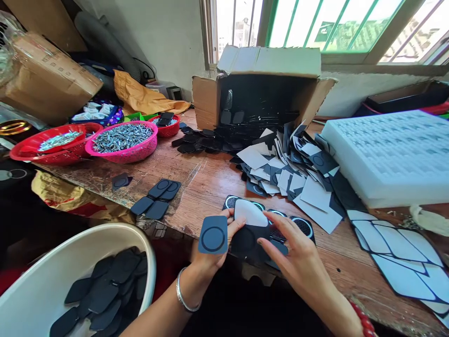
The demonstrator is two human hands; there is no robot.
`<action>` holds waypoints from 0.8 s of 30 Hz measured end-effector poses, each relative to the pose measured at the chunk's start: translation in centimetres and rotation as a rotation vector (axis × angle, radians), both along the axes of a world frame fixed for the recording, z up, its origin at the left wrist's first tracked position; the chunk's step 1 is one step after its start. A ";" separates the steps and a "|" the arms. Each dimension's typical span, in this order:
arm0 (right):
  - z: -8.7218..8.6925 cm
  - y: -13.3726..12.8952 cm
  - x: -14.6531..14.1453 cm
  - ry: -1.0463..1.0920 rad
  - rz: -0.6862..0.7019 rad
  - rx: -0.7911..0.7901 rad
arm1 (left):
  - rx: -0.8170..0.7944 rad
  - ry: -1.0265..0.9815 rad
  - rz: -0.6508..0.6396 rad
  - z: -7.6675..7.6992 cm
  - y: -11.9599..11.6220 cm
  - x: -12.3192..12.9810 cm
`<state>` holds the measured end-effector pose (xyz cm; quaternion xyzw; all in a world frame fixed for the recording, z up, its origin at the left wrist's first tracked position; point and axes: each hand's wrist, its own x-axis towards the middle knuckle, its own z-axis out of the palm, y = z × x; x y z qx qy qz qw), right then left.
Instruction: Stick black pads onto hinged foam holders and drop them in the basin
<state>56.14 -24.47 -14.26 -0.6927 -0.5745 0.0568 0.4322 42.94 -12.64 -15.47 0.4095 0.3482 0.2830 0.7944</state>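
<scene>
My left hand [219,248], bracelet at the wrist, is closed on a dark blue-grey square pad [213,234] printed with a ring. By its fingertips is a white-faced rounded sheet [250,213], above a black square pad [244,241]; how these are joined is hidden. My right hand [298,241] has thumb and fingers apart, its forefinger at the sheet's right edge. Under and behind both hands, a row of black pieces with pale rings [302,226] lies along the table's front edge.
Loose white and dark sheets [280,164] are heaped before an open carton [259,103]. White foam [393,164] and white dark-edged sheets [403,252] lie right. Metal parts fill a pink basket [122,157] at left. A cream tub [149,262] below holds black pads [108,285].
</scene>
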 end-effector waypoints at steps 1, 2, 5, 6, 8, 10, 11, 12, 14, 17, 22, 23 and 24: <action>-0.2 0.1 0.5 0.082 -0.018 -0.038 | 0.003 -0.015 -0.011 0.3 -0.2 0.1; -0.4 0.2 0.9 0.167 -0.034 -0.064 | 0.007 -0.025 -0.035 0.5 -0.3 0.1; -0.7 0.5 1.6 0.361 -0.083 -0.079 | -0.006 -0.013 -0.173 1.2 -0.7 0.2; -0.7 0.5 1.8 0.351 -0.095 -0.062 | -0.012 -0.002 -0.213 1.2 -0.8 0.1; -0.4 0.6 1.8 0.184 -0.137 0.024 | 0.026 0.028 -0.244 1.1 -0.9 0.1; 0.0 0.6 1.6 -0.068 -0.166 0.137 | 0.122 0.071 -0.245 0.8 -0.9 0.2; 0.3 0.7 1.5 -0.162 -0.158 0.174 | 0.176 0.090 -0.247 0.6 -0.9 0.3; 0.5 0.7 1.3 -0.218 -0.127 0.184 | 0.240 0.102 -0.251 0.4 -0.9 0.5; 1.0 0.8 1.2 -0.232 -0.027 0.152 | 0.403 0.127 -0.257 0.3 -1.0 0.8; 1.8 1.0 1.7 -0.092 0.100 0.048 | 0.654 0.209 -0.262 0.7 -1.2 1.1; 2.8 0.6 2.7 0.071 0.145 -0.046 | 0.675 0.244 -0.268 2.5 -1.5 1.0; 2.8 0.5 2.8 0.038 0.144 -0.021 | 0.643 0.233 -0.277 2.8 -1.5 0.9; 2.7 0.4 2.7 -0.011 0.145 0.012 | 0.607 0.225 -0.294 3.0 -1.5 0.8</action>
